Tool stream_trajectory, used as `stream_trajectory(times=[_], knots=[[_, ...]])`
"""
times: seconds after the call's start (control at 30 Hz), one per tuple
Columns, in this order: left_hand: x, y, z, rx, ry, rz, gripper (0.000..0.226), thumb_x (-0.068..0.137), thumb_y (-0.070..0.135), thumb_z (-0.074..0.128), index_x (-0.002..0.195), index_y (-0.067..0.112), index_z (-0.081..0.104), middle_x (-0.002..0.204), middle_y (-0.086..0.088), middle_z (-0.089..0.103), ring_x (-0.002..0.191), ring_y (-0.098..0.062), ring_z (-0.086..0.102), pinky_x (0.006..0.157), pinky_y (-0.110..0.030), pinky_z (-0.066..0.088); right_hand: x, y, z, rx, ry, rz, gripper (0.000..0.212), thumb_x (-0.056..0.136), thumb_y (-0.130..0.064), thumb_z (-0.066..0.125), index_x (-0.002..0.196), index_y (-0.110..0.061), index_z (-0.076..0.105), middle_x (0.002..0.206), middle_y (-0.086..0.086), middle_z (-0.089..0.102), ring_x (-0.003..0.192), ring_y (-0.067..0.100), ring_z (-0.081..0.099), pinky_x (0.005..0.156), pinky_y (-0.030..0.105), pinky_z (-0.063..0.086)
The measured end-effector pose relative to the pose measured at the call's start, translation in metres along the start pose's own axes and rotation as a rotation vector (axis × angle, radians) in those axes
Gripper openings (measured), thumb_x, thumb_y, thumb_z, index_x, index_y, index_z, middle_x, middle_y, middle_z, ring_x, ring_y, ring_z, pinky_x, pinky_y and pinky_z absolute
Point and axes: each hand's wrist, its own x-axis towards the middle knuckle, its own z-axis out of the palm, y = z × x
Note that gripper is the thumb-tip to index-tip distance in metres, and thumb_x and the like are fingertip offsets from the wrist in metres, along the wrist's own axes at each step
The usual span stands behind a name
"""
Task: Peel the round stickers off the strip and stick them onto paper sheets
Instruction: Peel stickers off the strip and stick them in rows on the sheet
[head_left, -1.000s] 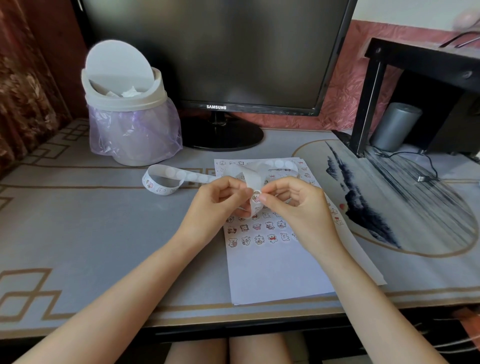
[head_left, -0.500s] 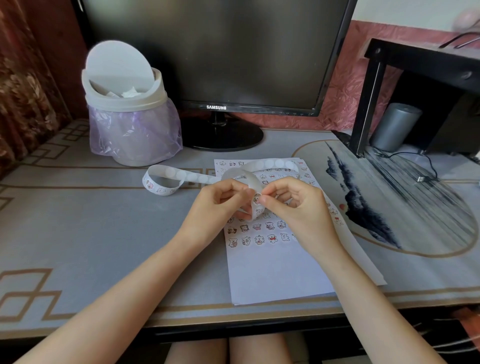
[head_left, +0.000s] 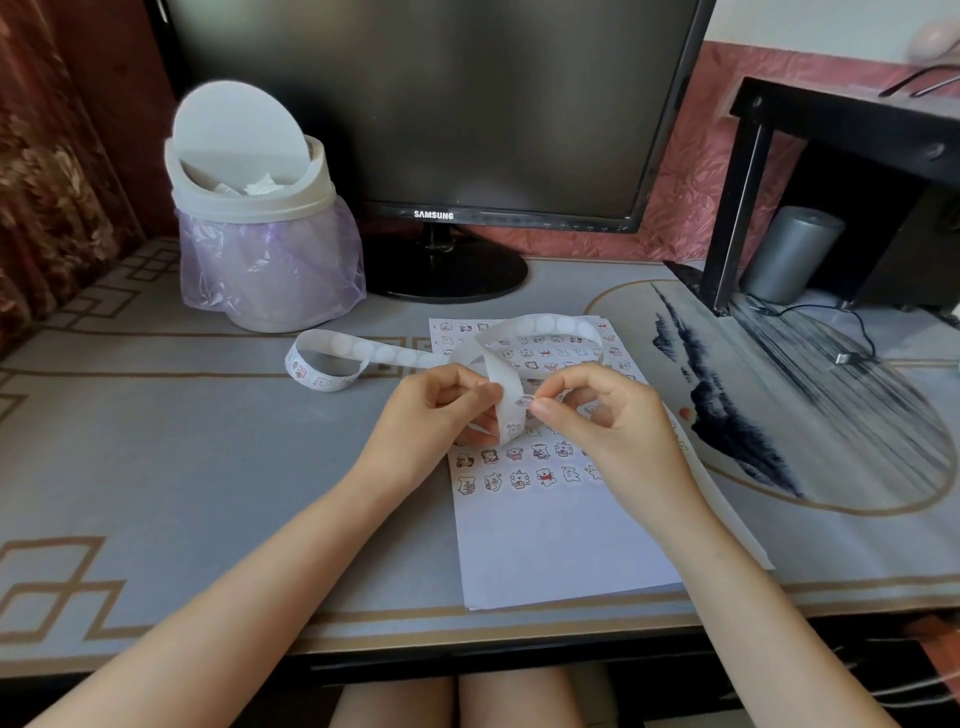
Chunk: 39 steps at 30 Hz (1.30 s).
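Head view, largest first: where does everything lie?

— On the grey desk (head_left: 156, 441) a paper sheet (head_left: 561, 545) lies flat in front of the person. Its upper part is covered with rows of small cartoon stickers and its lower part is bare. The strip (head_left: 540, 326) loops across the sheet's far end and trails left into a curl on the desk.

— How will that strip handle?

— By the look of it, it is featherlight and floppy. It curls and twists on its own, so it wants holding right beside the sticker being lifted, not far along.

— And the hands?

— Both hover over the middle of the sheet, with the forearms coming in from the lower corners. The left hand (head_left: 436, 410) pinches the strip's near end between thumb and curled fingers, bending the backing. The right hand (head_left: 608, 421) has thumb and forefinger closed on a round sticker (head_left: 523, 400) at the strip's face.

— Is it fully off?

— It is too small to tell. It looks partly lifted, with one edge perhaps touching the backing. A thin, tacky disc like that should be held by its rim only, or it may fold onto itself or cling to a fingertip.
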Motion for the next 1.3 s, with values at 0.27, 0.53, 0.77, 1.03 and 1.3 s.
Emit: stream_trajectory(times=[0.27,0.53,0.77,1.03,1.3], knots=[[0.000,-0.002,0.001,0.064,-0.032,-0.038,0.013,0.091,0.013,0.061,0.080,0.005,0.063,0.070,-0.006,0.068,0.063,-0.015,0.066,0.065,-0.023,0.056,-0.005,0.004,-0.042,0.020,0.031,0.289,0.004,0.080,-0.013,0.072,0.079,-0.013,0.069,0.061,-0.009,0.062,0.050,0.001,0.049,0.050,0.007,0.038],[0.000,-0.003,0.001,0.081,-0.030,-0.027,0.013,0.090,0.013,0.061,0.082,0.003,0.064,0.069,-0.005,0.068,0.064,-0.017,0.066,0.070,-0.027,0.058,-0.018,0.019,-0.074,-0.098,0.045,0.453,0.004,0.081,-0.007,0.071,0.078,-0.008,0.069,0.052,-0.010,0.063,0.041,-0.005,0.046,0.040,0.005,0.031],[-0.001,-0.001,0.002,0.080,-0.018,-0.023,0.014,0.091,0.011,0.060,0.079,0.005,0.063,0.068,-0.005,0.066,0.061,-0.013,0.064,0.063,-0.020,0.056,-0.017,0.022,-0.070,-0.149,0.016,0.437,0.003,0.080,-0.006,0.071,0.080,-0.004,0.069,0.069,0.005,0.068,0.044,-0.006,0.047,0.045,0.006,0.036],[-0.002,-0.001,0.002,0.064,-0.022,-0.026,0.013,0.091,0.011,0.060,0.080,0.003,0.062,0.067,-0.006,0.065,0.060,-0.014,0.063,0.062,-0.021,0.055,-0.018,0.027,-0.069,-0.154,0.031,0.423,0.003,0.079,-0.003,0.072,0.079,-0.002,0.069,0.070,0.009,0.066,0.044,-0.007,0.047,0.044,0.006,0.035],[-0.002,0.000,0.002,0.063,-0.025,-0.022,0.013,0.091,0.010,0.060,0.079,0.004,0.062,0.066,-0.005,0.064,0.058,-0.013,0.063,0.062,-0.020,0.055,-0.018,0.029,-0.069,-0.180,0.031,0.400,0.006,0.078,-0.002,0.072,0.076,-0.006,0.069,0.071,0.007,0.066,0.045,-0.008,0.048,0.047,0.004,0.036]])
